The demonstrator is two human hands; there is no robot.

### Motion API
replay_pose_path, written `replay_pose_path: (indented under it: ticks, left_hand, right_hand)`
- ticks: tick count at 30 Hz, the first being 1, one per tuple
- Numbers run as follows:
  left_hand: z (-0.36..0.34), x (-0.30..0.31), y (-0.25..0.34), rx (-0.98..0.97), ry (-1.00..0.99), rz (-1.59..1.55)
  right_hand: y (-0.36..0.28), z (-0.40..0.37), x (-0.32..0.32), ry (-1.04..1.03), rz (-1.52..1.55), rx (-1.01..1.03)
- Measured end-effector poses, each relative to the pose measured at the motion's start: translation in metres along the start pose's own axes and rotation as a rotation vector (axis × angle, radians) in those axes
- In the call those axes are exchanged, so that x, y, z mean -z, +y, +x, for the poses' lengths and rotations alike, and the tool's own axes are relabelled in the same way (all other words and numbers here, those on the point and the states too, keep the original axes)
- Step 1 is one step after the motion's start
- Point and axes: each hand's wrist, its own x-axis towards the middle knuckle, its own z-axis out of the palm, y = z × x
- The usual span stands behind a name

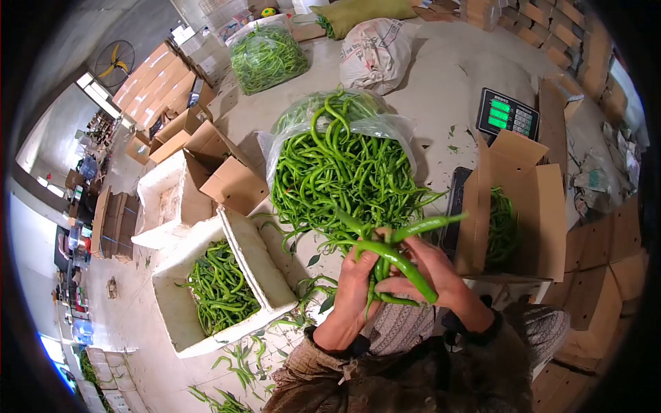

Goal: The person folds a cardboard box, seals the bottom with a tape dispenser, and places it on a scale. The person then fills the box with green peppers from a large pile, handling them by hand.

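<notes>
My left hand [354, 289] and my right hand [428, 272] together grip a bunch of long green peppers [392, 256] just above my lap. One pepper juts out to the right, another points down past my right fingers. Right in front of the hands lies a big pile of green peppers [337, 172] in an open clear plastic bag [385, 127]. A white foam box [258, 261] partly filled with peppers [217, 286] stands to my left. On my right, an open cardboard box [544, 206] holds more peppers [501, 227].
A second, empty foam box [162, 199] and open cartons [231, 182] stand left of the pile. A digital scale display [508, 113] sits at the far right. Another bag of peppers [267, 56] and a white sack [375, 51] lie farther back. Loose peppers [241, 365] litter the floor.
</notes>
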Motion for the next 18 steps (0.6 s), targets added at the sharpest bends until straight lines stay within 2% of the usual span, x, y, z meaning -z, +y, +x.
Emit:
replay_pose_path:
  ticks: [3,4,7,8,11,12,15,16,18]
  left_hand:
    - [-0.003,-0.008,0.010,0.055,-0.068,0.018]
    - [-0.003,-0.002,0.011,0.062,-0.139,0.023]
    - [-0.004,-0.014,0.019,0.033,-0.102,0.027]
    - [-0.003,-0.017,0.018,-0.001,-0.100,0.009]
    - [-0.002,-0.019,0.023,-0.027,-0.210,0.031]
    - [-0.005,-0.020,0.026,0.005,-0.155,0.100]
    - [-0.003,-0.017,0.035,0.059,-0.193,0.316]
    - [-0.001,-0.012,0.037,0.071,-0.217,0.364]
    - [0.001,-0.010,0.036,0.089,-0.210,0.437]
  right_hand:
    - [-0.003,0.011,0.000,-0.011,-0.183,0.100]
    - [-0.001,0.009,-0.008,0.085,-0.107,0.058]
    - [0.001,0.022,-0.018,0.066,0.176,0.151]
    - [0.009,0.013,-0.032,0.197,0.450,0.033]
    - [0.007,0.015,-0.020,0.071,0.294,0.121]
    - [0.004,0.016,-0.023,0.075,0.654,-0.007]
    - [0.004,0.016,-0.027,0.129,0.694,0.037]
    - [0.000,0.015,-0.024,0.093,0.663,-0.027]
    - [0.010,0.013,-0.027,0.161,0.334,0.109]
